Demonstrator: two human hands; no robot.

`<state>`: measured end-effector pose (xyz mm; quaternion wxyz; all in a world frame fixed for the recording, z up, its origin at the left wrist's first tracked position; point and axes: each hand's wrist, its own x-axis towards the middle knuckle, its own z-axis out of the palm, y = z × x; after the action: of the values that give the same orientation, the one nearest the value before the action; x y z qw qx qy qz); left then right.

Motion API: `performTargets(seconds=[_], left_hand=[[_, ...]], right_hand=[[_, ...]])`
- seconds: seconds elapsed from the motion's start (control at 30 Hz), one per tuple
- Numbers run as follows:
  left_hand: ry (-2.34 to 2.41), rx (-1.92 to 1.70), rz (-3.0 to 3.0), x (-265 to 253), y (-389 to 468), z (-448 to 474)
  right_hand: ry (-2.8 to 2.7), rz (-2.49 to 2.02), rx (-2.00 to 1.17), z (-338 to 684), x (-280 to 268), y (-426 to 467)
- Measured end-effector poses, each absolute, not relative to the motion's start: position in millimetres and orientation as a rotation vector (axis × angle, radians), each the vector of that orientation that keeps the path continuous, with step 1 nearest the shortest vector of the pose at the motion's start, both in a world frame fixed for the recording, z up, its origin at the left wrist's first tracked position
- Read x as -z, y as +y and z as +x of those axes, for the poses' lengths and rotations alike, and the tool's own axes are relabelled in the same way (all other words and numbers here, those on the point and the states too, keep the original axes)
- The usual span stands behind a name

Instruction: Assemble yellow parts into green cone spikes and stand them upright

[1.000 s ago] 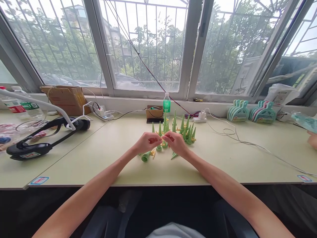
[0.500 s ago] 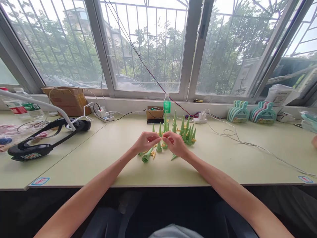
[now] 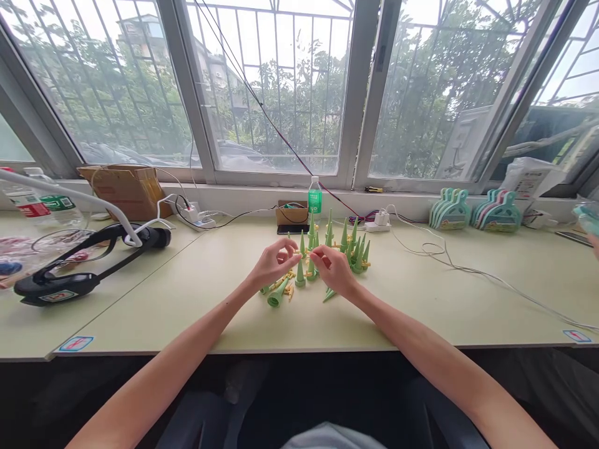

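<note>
Green plastic cone-shaped spikes (image 3: 344, 237), several with small yellow valves, stand points up on the table around my hands. My left hand (image 3: 274, 260) is raised over them, thumb and index finger parted, nothing visible between them. Opposite it, my right hand (image 3: 333, 269) has thumb and fingers pinched together; whatever is in the pinch is too small to make out. An upright spike (image 3: 300, 274) stands just below the gap between the hands. By my left wrist lie a spike on its side (image 3: 276, 298) and loose yellow valves (image 3: 291, 291). Another spike (image 3: 329, 294) lies partly under my right hand.
A green-labelled bottle (image 3: 315, 198) and a small brown box (image 3: 292, 214) stand behind the spikes. To the left is a black headset (image 3: 70, 279); a cardboard box (image 3: 125, 193) sits farther back. White cables (image 3: 449, 259) and pastel hangers (image 3: 450, 211) are at right.
My left thumb and index finger have parted, and the left hand has drawn slightly away from the right. My right hand stays pinched in nearly the same place.
</note>
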<state>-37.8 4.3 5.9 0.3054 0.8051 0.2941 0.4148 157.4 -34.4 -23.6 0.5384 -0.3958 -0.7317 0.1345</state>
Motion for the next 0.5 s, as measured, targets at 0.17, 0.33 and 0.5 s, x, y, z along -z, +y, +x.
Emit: performTargets(seconds=[0.17, 0.33, 0.5], left_hand=[[0.82, -0.92, 2.294, 1, 10, -38], [0.828, -0.851, 2.463, 6, 13, -37], [0.81, -0.889, 2.416, 3, 12, -36]], right_hand=[[-1.715, -0.952, -0.309, 158, 23, -35], [-1.712, -0.96, -0.294, 158, 21, -36], [-1.706, -0.941, -0.275, 158, 20, -37]])
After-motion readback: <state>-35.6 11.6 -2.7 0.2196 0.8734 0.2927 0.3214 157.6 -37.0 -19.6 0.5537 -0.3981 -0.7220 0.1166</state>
